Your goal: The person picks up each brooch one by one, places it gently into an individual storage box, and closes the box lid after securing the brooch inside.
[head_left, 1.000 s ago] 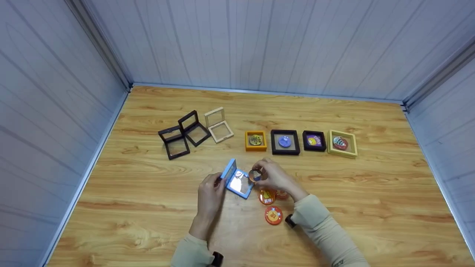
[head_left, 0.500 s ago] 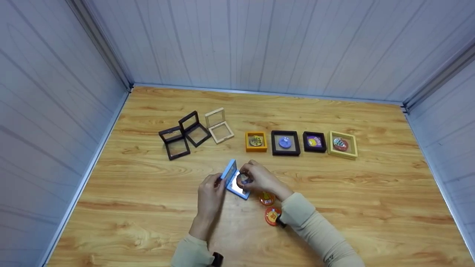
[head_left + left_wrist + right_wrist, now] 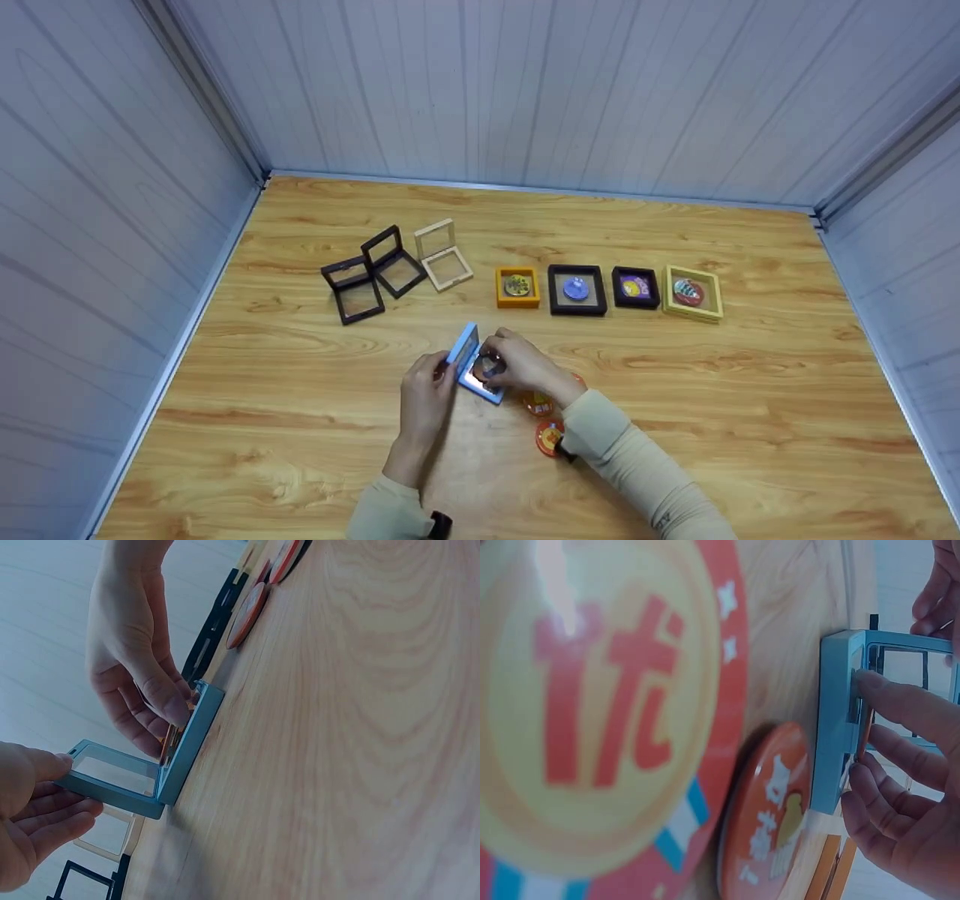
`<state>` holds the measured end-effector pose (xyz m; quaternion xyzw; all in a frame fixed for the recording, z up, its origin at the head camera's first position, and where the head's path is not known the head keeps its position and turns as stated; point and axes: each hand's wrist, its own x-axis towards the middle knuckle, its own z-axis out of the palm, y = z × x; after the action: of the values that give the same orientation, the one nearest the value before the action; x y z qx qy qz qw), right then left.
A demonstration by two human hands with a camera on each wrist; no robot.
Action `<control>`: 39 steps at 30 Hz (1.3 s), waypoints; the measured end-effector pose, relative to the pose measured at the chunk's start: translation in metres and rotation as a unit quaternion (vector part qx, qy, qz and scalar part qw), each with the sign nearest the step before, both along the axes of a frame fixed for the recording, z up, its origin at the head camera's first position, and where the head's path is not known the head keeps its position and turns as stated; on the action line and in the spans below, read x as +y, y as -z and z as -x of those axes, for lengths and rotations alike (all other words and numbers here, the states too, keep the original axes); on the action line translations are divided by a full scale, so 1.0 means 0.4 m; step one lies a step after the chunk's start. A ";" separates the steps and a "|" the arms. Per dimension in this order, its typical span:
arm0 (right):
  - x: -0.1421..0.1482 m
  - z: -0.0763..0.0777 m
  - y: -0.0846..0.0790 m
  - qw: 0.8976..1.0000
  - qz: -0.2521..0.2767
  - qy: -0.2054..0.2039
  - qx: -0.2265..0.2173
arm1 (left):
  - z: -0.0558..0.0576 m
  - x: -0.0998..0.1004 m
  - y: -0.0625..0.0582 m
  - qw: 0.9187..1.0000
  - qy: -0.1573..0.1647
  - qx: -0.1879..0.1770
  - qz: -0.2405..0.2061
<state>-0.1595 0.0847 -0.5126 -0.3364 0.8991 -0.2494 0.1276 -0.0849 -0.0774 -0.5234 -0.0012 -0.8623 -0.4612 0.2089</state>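
A light-blue hinged display frame (image 3: 463,346) stands opened on the table, its lid tilted up. My left hand (image 3: 424,394) grips the edge of that lid between thumb and fingers. Over the frame's clear base, my right hand (image 3: 521,364) holds a round dark-and-brown button badge (image 3: 489,367) by its rim. In the left wrist view the badge (image 3: 171,741) lies close along the base's film, fingertips right at it. Beneath the right wrist are red round badges, one with a gold centre (image 3: 548,436) and one orange-red (image 3: 538,404), partly covered by the arm.
Opened frames, two black (image 3: 358,300) and one cream (image 3: 448,268), stand at the back left. A row of closed frames with badges inside runs to the right: orange (image 3: 517,303), large black (image 3: 577,309), small black (image 3: 636,303), pale yellow (image 3: 692,315). White panels (image 3: 480,97) enclose the table.
My right hand has moved left with the badge, from beside the blue frame to over its base, and slightly lower. My left hand keeps its grip on the lid, nearly still.
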 end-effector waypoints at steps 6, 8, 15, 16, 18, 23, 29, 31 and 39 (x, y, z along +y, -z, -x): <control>-0.002 -0.001 -0.003 1.000 -0.011 0.005 -0.009 | -0.001 0.001 -0.003 1.000 0.001 0.000 0.000; -0.001 -0.002 -0.004 1.000 -0.013 0.007 -0.015 | -0.001 0.002 -0.004 1.000 0.000 0.001 0.003; 0.024 0.001 -0.014 0.999 0.002 0.025 -0.033 | -0.002 0.003 -0.005 1.000 -0.002 -0.020 0.006; 0.029 0.002 -0.015 0.999 0.006 0.028 -0.034 | -0.002 0.003 -0.005 1.000 -0.002 -0.024 0.006; 0.041 0.004 -0.018 0.999 0.010 0.033 -0.035 | -0.002 0.003 -0.005 1.000 -0.001 -0.031 0.006; 0.072 0.012 -0.023 0.998 0.012 0.045 -0.050 | -0.002 0.003 -0.004 1.000 0.000 -0.029 0.011; 0.099 0.019 -0.020 0.996 0.023 0.049 -0.066 | -0.002 0.000 0.000 1.000 0.002 0.014 0.020; 0.103 0.020 -0.018 0.996 0.020 0.052 -0.073 | -0.001 0.000 0.001 1.000 0.003 0.017 0.020; 0.105 0.022 -0.006 0.991 -0.006 0.062 -0.119 | -0.004 0.004 0.001 1.000 0.006 0.009 0.018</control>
<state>-0.1684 0.1268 -0.5104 -0.2471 0.8981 -0.2900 0.2197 -0.0833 -0.0758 -0.5236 -0.0142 -0.8686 -0.4468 0.2139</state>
